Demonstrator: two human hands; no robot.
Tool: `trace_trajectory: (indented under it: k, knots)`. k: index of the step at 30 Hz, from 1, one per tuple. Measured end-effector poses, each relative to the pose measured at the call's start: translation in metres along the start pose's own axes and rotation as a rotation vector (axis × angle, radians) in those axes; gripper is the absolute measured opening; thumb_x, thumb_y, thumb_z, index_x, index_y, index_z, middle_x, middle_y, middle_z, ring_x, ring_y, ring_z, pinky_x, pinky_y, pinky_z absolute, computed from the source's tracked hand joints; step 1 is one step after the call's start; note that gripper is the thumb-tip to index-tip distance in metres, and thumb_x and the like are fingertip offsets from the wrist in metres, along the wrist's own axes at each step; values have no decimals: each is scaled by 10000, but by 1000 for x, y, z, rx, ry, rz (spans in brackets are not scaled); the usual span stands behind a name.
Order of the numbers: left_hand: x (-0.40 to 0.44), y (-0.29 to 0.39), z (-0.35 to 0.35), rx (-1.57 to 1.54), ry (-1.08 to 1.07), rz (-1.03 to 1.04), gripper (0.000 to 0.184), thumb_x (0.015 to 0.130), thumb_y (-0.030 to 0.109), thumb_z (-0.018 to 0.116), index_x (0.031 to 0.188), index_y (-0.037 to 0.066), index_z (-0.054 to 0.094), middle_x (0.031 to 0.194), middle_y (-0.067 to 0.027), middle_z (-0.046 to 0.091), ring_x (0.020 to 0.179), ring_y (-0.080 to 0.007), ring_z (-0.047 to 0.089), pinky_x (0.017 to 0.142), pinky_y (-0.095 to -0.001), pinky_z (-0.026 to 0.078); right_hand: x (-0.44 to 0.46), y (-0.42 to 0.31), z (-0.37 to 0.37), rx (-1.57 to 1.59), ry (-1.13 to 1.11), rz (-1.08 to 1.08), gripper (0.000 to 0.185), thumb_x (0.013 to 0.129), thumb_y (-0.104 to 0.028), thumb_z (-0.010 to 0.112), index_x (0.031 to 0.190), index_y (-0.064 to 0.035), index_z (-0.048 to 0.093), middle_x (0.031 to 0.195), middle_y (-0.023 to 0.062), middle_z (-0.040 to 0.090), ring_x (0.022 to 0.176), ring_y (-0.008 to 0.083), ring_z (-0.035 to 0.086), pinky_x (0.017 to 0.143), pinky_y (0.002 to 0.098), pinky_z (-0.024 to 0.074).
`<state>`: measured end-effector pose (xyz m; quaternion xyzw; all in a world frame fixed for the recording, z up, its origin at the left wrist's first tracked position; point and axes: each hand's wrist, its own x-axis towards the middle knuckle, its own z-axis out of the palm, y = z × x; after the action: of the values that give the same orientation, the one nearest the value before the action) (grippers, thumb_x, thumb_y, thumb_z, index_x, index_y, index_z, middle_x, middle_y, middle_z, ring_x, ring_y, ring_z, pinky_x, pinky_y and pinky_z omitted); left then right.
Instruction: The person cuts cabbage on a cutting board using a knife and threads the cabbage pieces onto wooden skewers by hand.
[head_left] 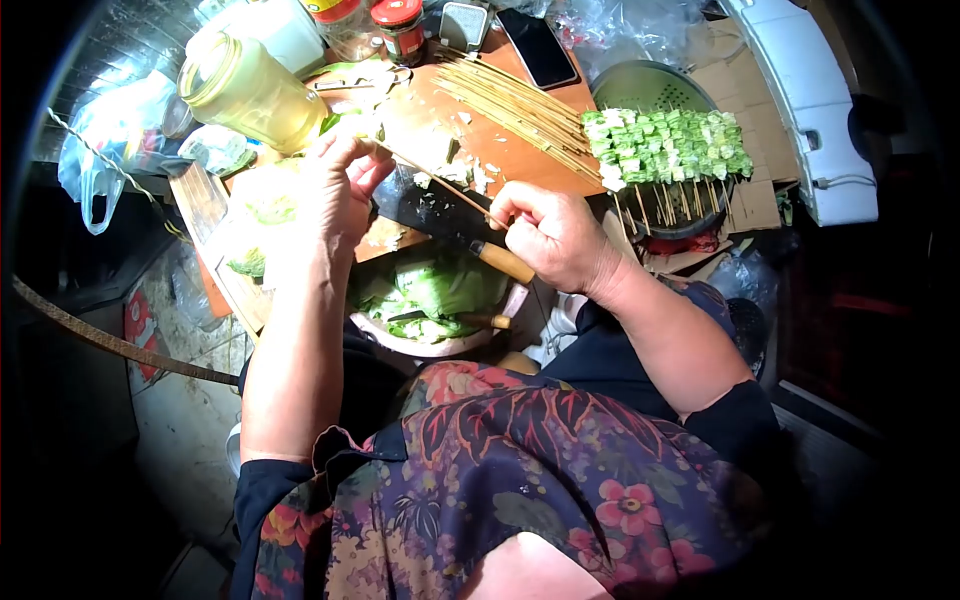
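A thin wooden skewer [440, 182] slants between my two hands over the cutting board. My left hand [343, 185] is closed in a pinch at its upper left end; a small bit of pale green leaf may be in those fingertips, too small to tell. With curled fingers my right hand [560, 238] grips the lower right end. Under the skewer lies a knife with a dark blade and wooden handle [503, 262]. Several bare skewers [520, 105] are spread on the orange-brown board [410, 105]. To the right, skewers loaded with cut cabbage squares [665, 148] rest across a colander [640, 82].
Below the board, a basin [450, 347] holds cabbage leaves [425, 290] and a second wooden-handled knife [485, 320]. A cloudy jar [250, 95], a red-lidded jar [400, 30] and a phone [538, 48] stand or lie at the back. A plastic bag [115, 135] sits left.
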<state>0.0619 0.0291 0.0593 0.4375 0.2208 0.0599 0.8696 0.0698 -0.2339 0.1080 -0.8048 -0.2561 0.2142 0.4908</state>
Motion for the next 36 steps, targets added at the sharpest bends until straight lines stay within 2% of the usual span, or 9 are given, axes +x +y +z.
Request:
trace_trajectory:
  k: [6, 8, 9, 15, 24, 32, 34, 36]
  knots:
    - [-7, 6, 13, 145, 28, 136, 400, 844, 120, 683, 1186, 12, 506, 969, -110, 625, 836, -201, 650, 749, -334, 579, 2, -6, -7, 65, -58, 50, 198, 806, -73, 512, 927, -26, 661, 650, -15, 511, 578, 38, 420, 545, 219, 365]
    - [-8, 9, 19, 364, 51, 290, 449, 831, 82, 695, 1215, 0, 477, 1005, -117, 620, 867, -193, 644, 748, -314, 569, 2, -7, -7, 125, -68, 87, 206, 815, -60, 507, 933, -13, 670, 683, -25, 535, 598, 27, 420, 552, 207, 363]
    - [-10, 10, 23, 430, 86, 303, 462, 809, 6, 690, 1216, -12, 471, 994, -116, 622, 842, -176, 642, 730, -288, 556, 2, -5, -7, 150, -83, 99, 187, 852, -80, 528, 952, 0, 664, 690, -52, 532, 607, 18, 413, 555, 199, 359]
    - [-16, 18, 28, 675, 75, 340, 462, 783, -80, 639, 1212, -21, 476, 973, -108, 626, 783, -133, 634, 734, -258, 537, -5, -8, 8, 330, -61, 123, 200, 941, -147, 554, 988, 20, 653, 673, -65, 521, 583, -3, 413, 530, 172, 348]
    - [-25, 10, 36, 573, -64, 315, 472, 796, -79, 625, 1238, 13, 484, 997, -82, 624, 872, -120, 623, 778, -255, 533, -9, -14, 19, 413, -2, 124, 197, 957, -131, 548, 1000, 34, 645, 647, -44, 524, 545, 18, 453, 502, 175, 369]
    - [-30, 3, 43, 545, -87, 262, 489, 790, -64, 655, 1240, 7, 479, 1109, -101, 587, 967, -158, 616, 808, -281, 539, -10, -16, 21, 510, -2, 161, 198, 954, -133, 546, 975, 38, 644, 642, -33, 533, 540, 23, 454, 503, 177, 370]
    - [-31, 2, 41, 525, -148, 257, 516, 768, -91, 641, 1246, 7, 475, 1129, -105, 576, 976, -158, 609, 796, -276, 537, -9, -16, 21, 552, -6, 196, 196, 953, -134, 547, 964, 36, 644, 637, -33, 530, 540, 22, 453, 503, 178, 368]
    - [-46, -12, 48, 579, -253, 182, 531, 704, -106, 613, 1207, 32, 509, 824, 1, 533, 673, -54, 525, 657, -208, 493, -2, -12, 22, 553, 80, 147, 196, 951, -140, 547, 940, 31, 641, 618, -33, 516, 537, 19, 443, 494, 180, 354]
